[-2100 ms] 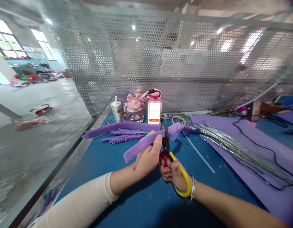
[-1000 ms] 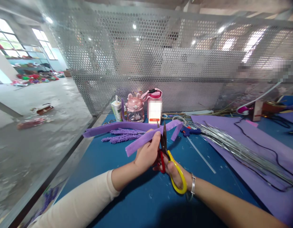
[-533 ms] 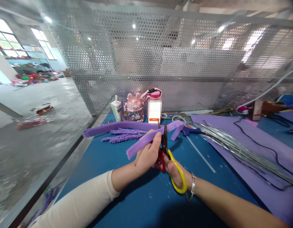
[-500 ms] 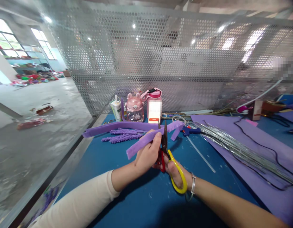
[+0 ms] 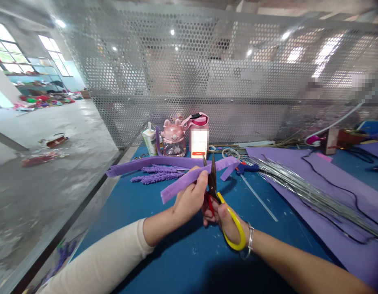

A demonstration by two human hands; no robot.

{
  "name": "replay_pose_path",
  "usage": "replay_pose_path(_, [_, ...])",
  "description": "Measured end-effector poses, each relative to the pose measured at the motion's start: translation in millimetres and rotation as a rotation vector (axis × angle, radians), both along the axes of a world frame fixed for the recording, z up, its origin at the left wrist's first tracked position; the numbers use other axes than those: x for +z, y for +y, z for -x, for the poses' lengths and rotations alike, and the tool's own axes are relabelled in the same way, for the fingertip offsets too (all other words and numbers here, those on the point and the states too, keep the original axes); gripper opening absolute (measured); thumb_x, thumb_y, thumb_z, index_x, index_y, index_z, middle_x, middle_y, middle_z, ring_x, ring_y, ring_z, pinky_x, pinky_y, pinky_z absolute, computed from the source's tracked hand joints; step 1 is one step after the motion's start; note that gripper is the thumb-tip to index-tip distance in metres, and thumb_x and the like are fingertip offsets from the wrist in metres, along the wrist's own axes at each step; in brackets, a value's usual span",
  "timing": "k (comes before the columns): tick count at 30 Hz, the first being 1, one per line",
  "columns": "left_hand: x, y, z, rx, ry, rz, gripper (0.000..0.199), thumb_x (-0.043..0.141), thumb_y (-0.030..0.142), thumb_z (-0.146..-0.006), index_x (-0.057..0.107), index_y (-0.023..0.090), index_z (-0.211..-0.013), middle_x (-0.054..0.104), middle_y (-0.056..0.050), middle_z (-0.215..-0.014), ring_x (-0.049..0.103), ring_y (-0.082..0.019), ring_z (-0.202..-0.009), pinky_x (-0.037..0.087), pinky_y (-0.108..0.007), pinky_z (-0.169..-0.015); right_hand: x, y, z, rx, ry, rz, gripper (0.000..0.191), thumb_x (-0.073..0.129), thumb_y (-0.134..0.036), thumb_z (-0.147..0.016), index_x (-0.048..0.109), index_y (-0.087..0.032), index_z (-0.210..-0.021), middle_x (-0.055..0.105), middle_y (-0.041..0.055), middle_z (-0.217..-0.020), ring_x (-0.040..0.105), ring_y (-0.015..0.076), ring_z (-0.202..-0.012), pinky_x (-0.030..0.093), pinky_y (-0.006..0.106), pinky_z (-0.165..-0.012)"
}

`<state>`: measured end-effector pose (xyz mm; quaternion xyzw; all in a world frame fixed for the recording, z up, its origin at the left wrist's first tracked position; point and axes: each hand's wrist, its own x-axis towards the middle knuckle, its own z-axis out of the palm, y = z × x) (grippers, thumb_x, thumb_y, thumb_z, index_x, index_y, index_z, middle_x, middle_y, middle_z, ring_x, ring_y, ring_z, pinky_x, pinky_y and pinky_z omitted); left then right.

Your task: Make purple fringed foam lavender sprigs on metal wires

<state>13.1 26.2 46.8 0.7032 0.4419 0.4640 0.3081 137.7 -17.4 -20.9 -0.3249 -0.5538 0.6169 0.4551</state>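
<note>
Pinched between the thumb and fingers of my left hand (image 5: 190, 197) is a purple strip (image 5: 178, 186), its near end slanting down to the left. My right hand (image 5: 227, 220) holds scissors (image 5: 236, 230) with one yellow and one red handle. Their dark blades are apart and point upward, with the strip crossing between them just right of my left thumb. Beyond the blades the strip runs right and folds down at its far end. A longer purple band (image 5: 130, 166) and fuzzy purple sprigs (image 5: 160, 175) lie behind my left hand.
A lit phone (image 5: 199, 143) leans on a pink bottle, beside a clear cup (image 5: 174, 143) and a drink carton (image 5: 150, 143). At right are a blue glue gun (image 5: 248, 168), silvery wires (image 5: 305, 192), purple sheets and a black cord. Perforated metal (image 5: 183, 73) stands behind.
The scissor handles and my right hand have shifted slightly right and down, while the blades stay around the strip. The strip's near end has moved a little left.
</note>
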Motion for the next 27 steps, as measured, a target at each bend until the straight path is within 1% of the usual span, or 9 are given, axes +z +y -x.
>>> replay_pose_path(4, [1.1, -1.2, 0.7, 0.008, 0.021, -0.039, 0.029, 0.032, 0.035, -0.093, 0.041, 0.021, -0.07, 0.049, 0.001, -0.066, 0.051, -0.014, -0.067, 0.041, -0.026, -0.069, 2.0, -2.4, 2.0, 0.003, 0.038, 0.08, 0.063, 0.038, -0.083, -0.065, 0.038, -0.021, -0.075, 0.026, -0.0067, -0.061, 0.02, 0.0079, -0.05, 0.026, 0.022, -0.046])
replay_pose_path(7, [1.3, -2.8, 0.7, 0.006, 0.014, -0.044, 0.029, 0.031, 0.035, -0.093, 0.04, 0.021, -0.07, 0.049, 0.001, -0.066, 0.051, -0.014, -0.067, 0.041, -0.026, -0.07, 3.9, -4.0, 2.4, -0.005, 0.041, 0.084, 0.065, 0.041, -0.084, -0.062, 0.04, -0.021, -0.078, 0.026, -0.0074, -0.061, 0.018, 0.0069, -0.049, 0.022, 0.02, -0.044])
replay_pose_path(11, [1.9, -5.1, -0.2, 0.014, 0.003, -0.045, 0.031, 0.03, 0.036, -0.094, 0.04, 0.021, -0.068, 0.048, 0.002, -0.065, 0.051, -0.014, -0.066, 0.04, -0.026, -0.069, 1.2, -5.1, 2.0, -0.013, 0.059, 0.076, 0.065, 0.044, -0.083, -0.062, 0.04, -0.021, -0.08, 0.025, -0.0086, -0.06, 0.015, 0.0053, -0.047, 0.017, 0.019, -0.042])
replay_pose_path(17, [3.4, -7.0, -0.2, 0.017, 0.014, -0.052, 0.031, 0.031, 0.035, -0.093, 0.04, 0.021, -0.067, 0.051, 0.002, -0.066, 0.051, -0.013, -0.066, 0.04, -0.025, -0.067, -3.8, -5.7, 3.2, -0.026, 0.081, 0.058, 0.062, 0.044, -0.081, -0.065, 0.038, -0.021, -0.079, 0.026, -0.0093, -0.059, 0.015, 0.0044, -0.045, 0.015, 0.017, -0.039])
replay_pose_path(22, [2.9, -7.9, -0.5, 0.02, 0.016, -0.031, 0.032, 0.03, 0.038, -0.093, 0.04, 0.022, -0.068, 0.049, 0.002, -0.064, 0.051, -0.014, -0.066, 0.04, -0.026, -0.07, -5.3, -5.2, 4.9, -0.045, 0.078, 0.05, 0.059, 0.045, -0.079, -0.067, 0.038, -0.021, -0.077, 0.026, -0.0102, -0.057, 0.014, 0.0037, -0.042, 0.015, 0.017, -0.037])
replay_pose_path(27, [-0.4, -6.6, -2.1, 0.023, -0.006, -0.041, 0.032, 0.031, 0.037, -0.093, 0.041, 0.021, -0.067, 0.051, 0.001, -0.068, 0.052, -0.013, -0.07, 0.041, -0.025, -0.074, -8.8, -3.5, 4.6, -0.064, 0.067, 0.048, 0.057, 0.045, -0.077, -0.069, 0.037, -0.021, -0.075, 0.026, -0.0099, -0.057, 0.016, 0.0036, -0.042, 0.016, 0.017, -0.037])
